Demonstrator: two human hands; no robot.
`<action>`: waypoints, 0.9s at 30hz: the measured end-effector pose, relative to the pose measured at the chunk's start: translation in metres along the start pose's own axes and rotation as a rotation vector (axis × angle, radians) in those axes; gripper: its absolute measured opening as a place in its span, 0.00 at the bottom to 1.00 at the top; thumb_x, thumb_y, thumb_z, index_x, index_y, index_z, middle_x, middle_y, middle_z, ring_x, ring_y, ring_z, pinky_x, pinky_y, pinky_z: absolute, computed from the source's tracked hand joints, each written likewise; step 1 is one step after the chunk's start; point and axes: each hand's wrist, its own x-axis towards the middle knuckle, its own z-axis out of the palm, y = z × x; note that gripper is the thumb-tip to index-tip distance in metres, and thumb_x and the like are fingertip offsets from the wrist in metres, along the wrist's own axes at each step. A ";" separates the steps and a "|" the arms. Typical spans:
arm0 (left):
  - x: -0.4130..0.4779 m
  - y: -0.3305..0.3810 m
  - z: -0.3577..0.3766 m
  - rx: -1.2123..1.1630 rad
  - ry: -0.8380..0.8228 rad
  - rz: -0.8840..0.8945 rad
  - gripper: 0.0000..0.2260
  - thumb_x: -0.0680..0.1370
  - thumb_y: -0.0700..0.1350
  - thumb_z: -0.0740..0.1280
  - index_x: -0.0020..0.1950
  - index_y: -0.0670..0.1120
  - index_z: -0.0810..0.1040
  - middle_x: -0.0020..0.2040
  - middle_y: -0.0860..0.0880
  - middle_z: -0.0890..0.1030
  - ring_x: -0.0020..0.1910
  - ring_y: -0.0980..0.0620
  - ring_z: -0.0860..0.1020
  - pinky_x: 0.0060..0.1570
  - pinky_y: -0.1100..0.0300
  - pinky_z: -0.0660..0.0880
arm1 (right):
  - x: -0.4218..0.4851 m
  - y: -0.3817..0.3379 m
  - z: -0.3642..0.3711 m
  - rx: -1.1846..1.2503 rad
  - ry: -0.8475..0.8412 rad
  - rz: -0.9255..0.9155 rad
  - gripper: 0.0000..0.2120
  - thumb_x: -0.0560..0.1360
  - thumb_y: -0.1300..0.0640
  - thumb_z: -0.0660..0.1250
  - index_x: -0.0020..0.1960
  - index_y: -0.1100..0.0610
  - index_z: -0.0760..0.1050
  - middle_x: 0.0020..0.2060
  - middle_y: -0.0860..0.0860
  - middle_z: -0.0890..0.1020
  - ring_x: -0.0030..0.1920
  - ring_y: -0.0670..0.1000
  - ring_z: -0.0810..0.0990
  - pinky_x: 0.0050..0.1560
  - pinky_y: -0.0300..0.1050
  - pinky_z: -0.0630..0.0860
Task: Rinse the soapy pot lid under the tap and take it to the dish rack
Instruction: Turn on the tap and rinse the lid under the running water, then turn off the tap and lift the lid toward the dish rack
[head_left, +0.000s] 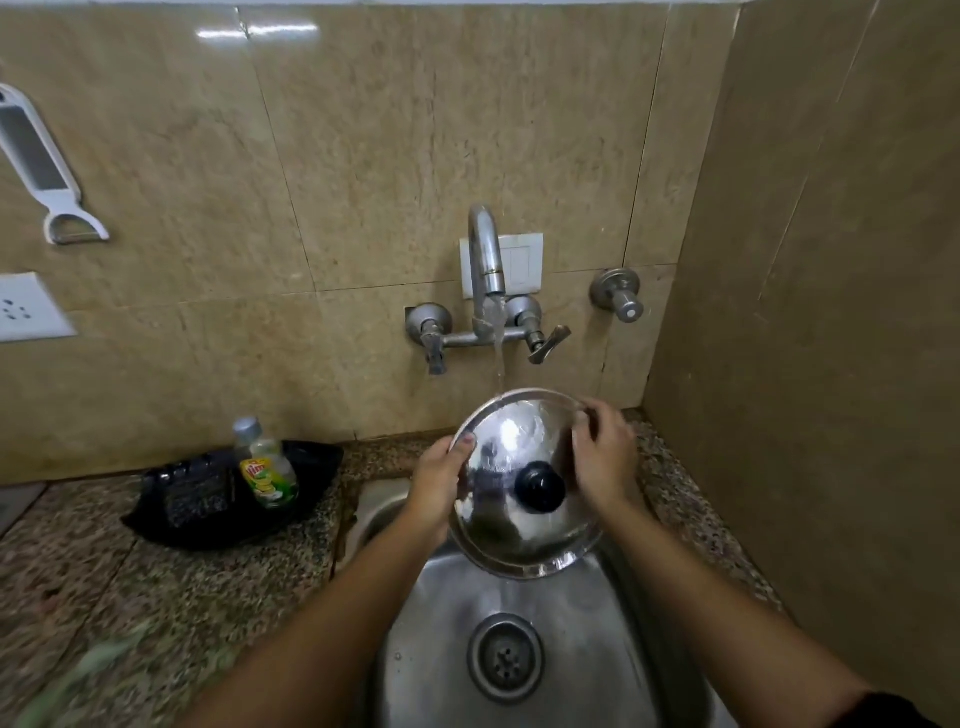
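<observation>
Two hands grip the steel pot lid (519, 483) over the sink (441, 623): my left hand (436, 488) pinches its left rim, thumb on top; my right hand (605, 457) looks closed on the upper right edge, though blurred. The lid tilts toward me, black knob (540, 488) facing up, far rim highest under the tap (485, 260), where the stream of water (497, 358) lands.
</observation>
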 end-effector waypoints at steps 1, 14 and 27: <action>0.000 -0.003 0.000 0.018 0.000 0.001 0.07 0.79 0.45 0.63 0.47 0.44 0.80 0.40 0.45 0.81 0.40 0.45 0.78 0.41 0.53 0.75 | 0.000 -0.006 0.003 -0.124 -0.090 -0.158 0.15 0.81 0.50 0.56 0.64 0.51 0.73 0.59 0.50 0.77 0.62 0.52 0.71 0.63 0.51 0.66; 0.004 0.006 -0.043 -0.356 0.243 -0.133 0.07 0.78 0.46 0.65 0.48 0.44 0.80 0.57 0.40 0.81 0.51 0.42 0.79 0.54 0.41 0.76 | 0.028 -0.047 0.033 0.175 -0.059 -0.039 0.12 0.81 0.49 0.55 0.50 0.54 0.73 0.41 0.47 0.77 0.48 0.53 0.77 0.44 0.44 0.69; 0.002 0.017 -0.051 -0.313 0.309 -0.123 0.15 0.76 0.49 0.67 0.59 0.43 0.78 0.52 0.42 0.81 0.45 0.44 0.79 0.47 0.48 0.78 | 0.076 -0.075 0.041 0.151 0.105 -0.004 0.19 0.76 0.58 0.67 0.66 0.57 0.72 0.61 0.55 0.77 0.58 0.55 0.77 0.58 0.49 0.74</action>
